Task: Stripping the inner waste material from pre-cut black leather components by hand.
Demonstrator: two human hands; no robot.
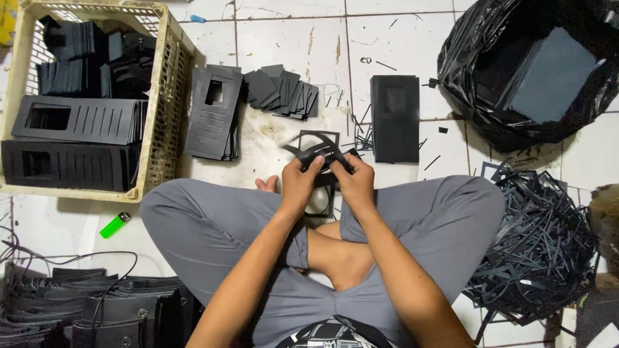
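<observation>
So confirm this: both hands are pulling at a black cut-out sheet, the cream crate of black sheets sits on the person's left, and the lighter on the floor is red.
Not quite. The lighter is green, not red, as the head view shows. The rest holds: the left hand and right hand both grip the black cut-out sheet, and the cream crate of black sheets sits on the person's left.

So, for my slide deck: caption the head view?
Seated cross-legged, left hand and right hand pull apart a black die-cut sheet above tiled floor.
</observation>
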